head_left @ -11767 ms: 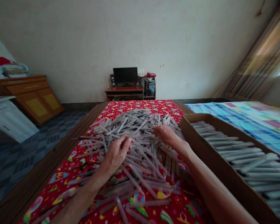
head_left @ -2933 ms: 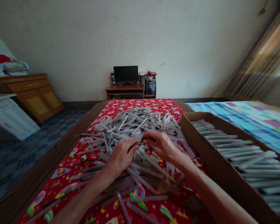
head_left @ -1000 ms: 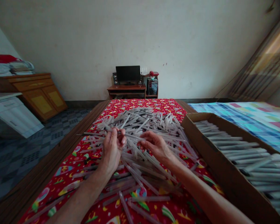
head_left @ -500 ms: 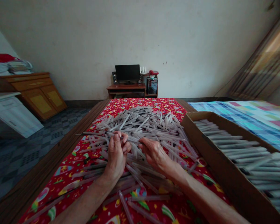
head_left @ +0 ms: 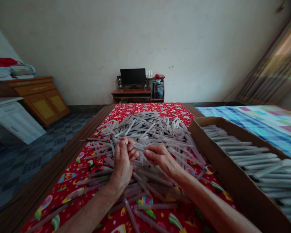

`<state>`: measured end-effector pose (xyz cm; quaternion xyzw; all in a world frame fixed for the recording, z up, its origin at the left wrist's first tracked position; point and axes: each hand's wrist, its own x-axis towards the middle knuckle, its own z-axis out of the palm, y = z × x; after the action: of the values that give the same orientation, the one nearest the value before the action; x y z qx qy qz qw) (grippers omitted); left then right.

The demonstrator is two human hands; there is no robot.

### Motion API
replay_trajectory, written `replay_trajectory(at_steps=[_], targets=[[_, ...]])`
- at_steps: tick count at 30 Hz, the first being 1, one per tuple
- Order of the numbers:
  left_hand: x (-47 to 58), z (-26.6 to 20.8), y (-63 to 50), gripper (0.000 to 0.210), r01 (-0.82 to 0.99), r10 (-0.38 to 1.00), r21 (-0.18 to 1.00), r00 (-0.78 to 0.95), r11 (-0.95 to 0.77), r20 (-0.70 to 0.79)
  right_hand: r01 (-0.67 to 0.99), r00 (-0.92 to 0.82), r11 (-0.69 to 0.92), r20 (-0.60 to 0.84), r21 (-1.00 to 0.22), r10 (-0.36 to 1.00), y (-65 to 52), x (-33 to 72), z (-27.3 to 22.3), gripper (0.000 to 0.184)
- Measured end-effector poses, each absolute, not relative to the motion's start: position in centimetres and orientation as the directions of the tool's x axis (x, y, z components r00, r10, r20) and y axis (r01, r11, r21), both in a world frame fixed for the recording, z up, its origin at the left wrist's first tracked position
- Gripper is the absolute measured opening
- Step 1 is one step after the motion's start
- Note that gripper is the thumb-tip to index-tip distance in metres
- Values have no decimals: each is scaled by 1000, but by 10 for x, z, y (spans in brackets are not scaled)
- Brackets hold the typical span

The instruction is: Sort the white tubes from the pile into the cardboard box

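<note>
My left hand [head_left: 123, 160] is closed on one end of a slim translucent plastic tube [head_left: 140, 146], thumb on top. My right hand [head_left: 161, 157] pinches at the other end of the same tube, its fingertips pressed together. The tube lies nearly level between both hands, and its ends are hidden by the fingers. A large heap of similar translucent tubes [head_left: 145, 126] spreads beyond and beneath both hands. Some have dark ends. Loose tubes [head_left: 156, 206] also lie nearer my forearms on the red patterned cloth [head_left: 70, 194].
At the right stands a long cardboard box [head_left: 215, 165] holding many pale tubes [head_left: 264, 161] stacked in rows, some dark-tipped. Behind it is a checked bedspread [head_left: 232, 118]. A desk [head_left: 131, 92] with a monitor [head_left: 132, 76] is against the wall; a wooden cabinet [head_left: 42, 100] stands left.
Both hands stay at about the same place with the tube between them. The right hand's fingers have shifted slightly and curl in more around the tube's end.
</note>
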<state>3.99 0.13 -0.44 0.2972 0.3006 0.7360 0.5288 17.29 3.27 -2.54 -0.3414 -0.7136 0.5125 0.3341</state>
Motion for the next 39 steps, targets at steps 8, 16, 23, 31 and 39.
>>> replay_trajectory(at_steps=[8, 16, 23, 31, 39], targets=[[41, -17, 6, 18, -586, 996, 805, -56, -93, 75, 439, -606, 520, 185, -732, 773, 36, 185, -1, 34], [24, -10, 19, 25, -399, 979, 898, -157, -184, 131, 640, -345, 474, 325, -605, 880, 39, 259, 46, 33], [36, -5, 4, 26, -397, 983, 918, 158, -22, 92, 568, -443, 482, 245, -667, 862, 22, 250, 26, 33], [30, -6, 6, 26, -581, 995, 809, -12, -91, 103, 377, -641, 471, 143, -797, 754, 21, 204, -3, 28], [39, -11, 3, 29, -638, 984, 749, -106, -175, 140, 631, -518, 612, 327, -477, 790, 14, 201, -25, 22]])
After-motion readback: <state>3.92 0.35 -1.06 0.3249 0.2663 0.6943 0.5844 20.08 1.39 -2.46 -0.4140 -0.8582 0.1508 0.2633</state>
